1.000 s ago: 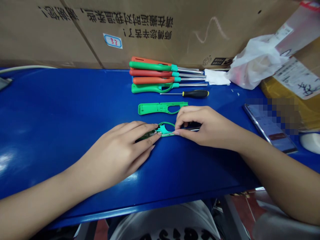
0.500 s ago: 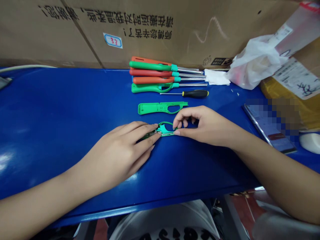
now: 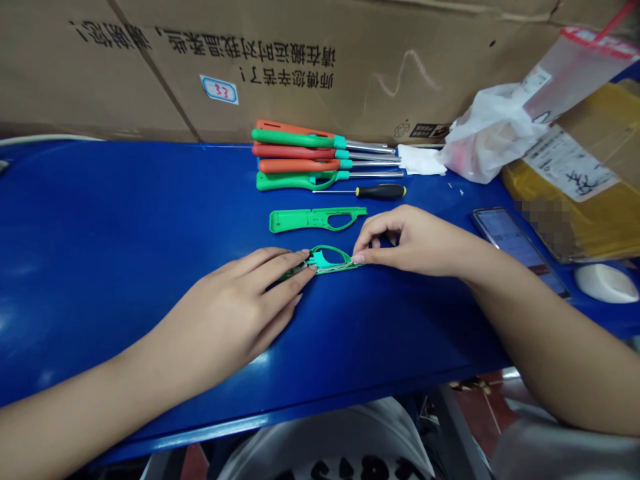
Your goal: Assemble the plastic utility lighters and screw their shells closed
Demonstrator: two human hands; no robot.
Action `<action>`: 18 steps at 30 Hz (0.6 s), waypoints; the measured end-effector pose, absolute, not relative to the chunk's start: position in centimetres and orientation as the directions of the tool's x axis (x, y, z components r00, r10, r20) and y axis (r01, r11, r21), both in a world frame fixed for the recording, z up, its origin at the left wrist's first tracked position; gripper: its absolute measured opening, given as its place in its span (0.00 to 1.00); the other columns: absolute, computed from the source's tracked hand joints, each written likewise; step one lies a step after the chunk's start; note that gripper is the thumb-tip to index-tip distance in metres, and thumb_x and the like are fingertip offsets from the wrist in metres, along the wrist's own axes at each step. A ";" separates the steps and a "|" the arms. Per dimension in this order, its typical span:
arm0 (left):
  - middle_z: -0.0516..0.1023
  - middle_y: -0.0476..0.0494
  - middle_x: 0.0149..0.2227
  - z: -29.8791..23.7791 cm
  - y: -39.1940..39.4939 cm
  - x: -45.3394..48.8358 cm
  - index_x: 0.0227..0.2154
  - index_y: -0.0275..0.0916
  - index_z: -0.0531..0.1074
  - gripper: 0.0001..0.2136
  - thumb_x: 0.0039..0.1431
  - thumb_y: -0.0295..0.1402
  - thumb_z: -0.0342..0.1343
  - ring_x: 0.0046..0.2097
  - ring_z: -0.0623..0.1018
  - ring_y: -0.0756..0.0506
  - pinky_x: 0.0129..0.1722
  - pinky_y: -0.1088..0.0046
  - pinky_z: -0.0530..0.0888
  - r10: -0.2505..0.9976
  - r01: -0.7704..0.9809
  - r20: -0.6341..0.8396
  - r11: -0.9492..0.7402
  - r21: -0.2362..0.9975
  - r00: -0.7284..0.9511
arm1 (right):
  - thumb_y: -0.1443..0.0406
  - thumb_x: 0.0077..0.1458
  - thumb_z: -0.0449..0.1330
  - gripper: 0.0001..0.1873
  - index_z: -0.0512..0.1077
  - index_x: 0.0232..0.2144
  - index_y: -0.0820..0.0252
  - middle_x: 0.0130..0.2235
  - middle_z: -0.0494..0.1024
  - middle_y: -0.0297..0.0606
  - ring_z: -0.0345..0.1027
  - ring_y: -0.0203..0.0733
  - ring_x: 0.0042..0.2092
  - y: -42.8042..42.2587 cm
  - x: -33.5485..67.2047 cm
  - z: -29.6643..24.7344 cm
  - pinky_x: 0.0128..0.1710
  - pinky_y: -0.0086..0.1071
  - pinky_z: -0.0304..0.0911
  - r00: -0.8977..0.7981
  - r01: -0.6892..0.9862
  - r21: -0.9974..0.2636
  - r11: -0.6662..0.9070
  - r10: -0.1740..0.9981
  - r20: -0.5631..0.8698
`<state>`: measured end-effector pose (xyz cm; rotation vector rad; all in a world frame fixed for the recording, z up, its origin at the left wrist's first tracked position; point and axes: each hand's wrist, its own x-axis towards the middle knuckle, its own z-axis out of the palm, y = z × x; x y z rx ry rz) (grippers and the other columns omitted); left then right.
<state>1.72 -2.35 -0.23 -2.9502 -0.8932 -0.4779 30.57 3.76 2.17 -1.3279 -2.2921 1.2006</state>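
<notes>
A green lighter shell half lies on the blue table with a turquoise trigger and other small parts inside. My left hand lies over its handle end, fingertips holding the shell and its parts down; the palm hides much of that end. At the front end, the thumb and forefinger of my right hand pinch a thin pale wire that runs along the shell. Just behind it lies the other green shell half, its hollow side up.
Behind are a screwdriver and several assembled lighters in a row against a cardboard box. To the right are a phone, a white mouse, a plastic bag and a taped parcel.
My right hand's pinch has shifted slightly toward the shell's front tip, and the wire shows more along the shell's lower edge. My left hand stays on the handle end. The view has shifted slightly.
</notes>
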 end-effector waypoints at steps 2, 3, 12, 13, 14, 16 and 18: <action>0.79 0.31 0.60 -0.3 -2.4 1.8 0.60 0.31 0.76 0.18 0.74 0.30 0.49 0.58 0.79 0.31 0.52 0.47 0.83 0.539 0.546 0.297 -0.835 0.065 0.788 | 0.58 0.55 0.68 0.10 0.81 0.29 0.58 0.31 0.82 0.35 0.70 0.39 0.33 3.5 30.3 1.9 0.35 0.35 0.65 -0.529 0.630 -0.740 0.238 0.828 -0.184; 0.79 0.31 0.60 -0.3 -2.4 1.8 0.60 0.31 0.76 0.18 0.74 0.30 0.49 0.58 0.79 0.30 0.52 0.47 0.83 0.539 0.546 0.299 -0.835 0.066 0.788 | 0.59 0.55 0.68 0.09 0.80 0.28 0.58 0.30 0.81 0.35 0.69 0.39 0.33 3.4 30.2 1.9 0.34 0.35 0.63 -0.514 0.638 -0.732 0.238 0.840 -0.175; 0.79 0.30 0.60 -0.2 -2.5 1.8 0.60 0.30 0.76 0.18 0.74 0.30 0.50 0.57 0.79 0.30 0.51 0.46 0.83 0.546 0.553 0.299 -0.830 0.072 0.782 | 0.61 0.56 0.68 0.07 0.78 0.35 0.59 0.36 0.79 0.34 0.66 0.37 0.36 2.4 29.2 1.9 0.38 0.32 0.62 -0.545 0.586 -0.715 0.381 0.838 0.000; 0.79 0.30 0.60 -0.1 -2.6 1.8 0.60 0.31 0.76 0.18 0.74 0.30 0.50 0.57 0.79 0.30 0.51 0.46 0.83 0.548 0.554 0.297 -0.829 0.071 0.782 | 0.63 0.56 0.68 0.06 0.78 0.36 0.59 0.35 0.78 0.33 0.65 0.36 0.35 2.3 29.0 1.9 0.37 0.31 0.62 -0.536 0.584 -0.716 0.383 0.844 0.014; 0.78 0.30 0.60 -0.1 -2.6 1.8 0.60 0.31 0.75 0.18 0.74 0.30 0.50 0.57 0.79 0.31 0.51 0.47 0.83 0.551 0.556 0.293 -0.828 0.072 0.782 | 0.65 0.56 0.68 0.05 0.77 0.36 0.59 0.34 0.77 0.32 0.64 0.35 0.34 2.1 28.8 1.8 0.35 0.31 0.61 -0.530 0.589 -0.715 0.377 0.848 0.011; 0.79 0.31 0.60 -0.1 -2.6 1.8 0.60 0.32 0.75 0.18 0.74 0.30 0.49 0.57 0.79 0.31 0.52 0.47 0.83 0.554 0.559 0.286 -0.826 0.074 0.782 | 0.67 0.56 0.67 0.02 0.76 0.34 0.58 0.32 0.75 0.31 0.63 0.35 0.33 2.0 28.6 1.6 0.34 0.30 0.60 -0.521 0.610 -0.710 0.352 0.853 -0.025; 0.78 0.32 0.60 -0.1 -2.6 1.8 0.61 0.33 0.75 0.18 0.74 0.30 0.49 0.57 0.79 0.32 0.52 0.48 0.83 0.557 0.562 0.281 -0.824 0.071 0.782 | 0.67 0.56 0.67 0.02 0.77 0.32 0.57 0.31 0.75 0.30 0.64 0.35 0.33 1.9 28.5 1.5 0.33 0.30 0.60 -0.508 0.629 -0.708 0.320 0.859 -0.063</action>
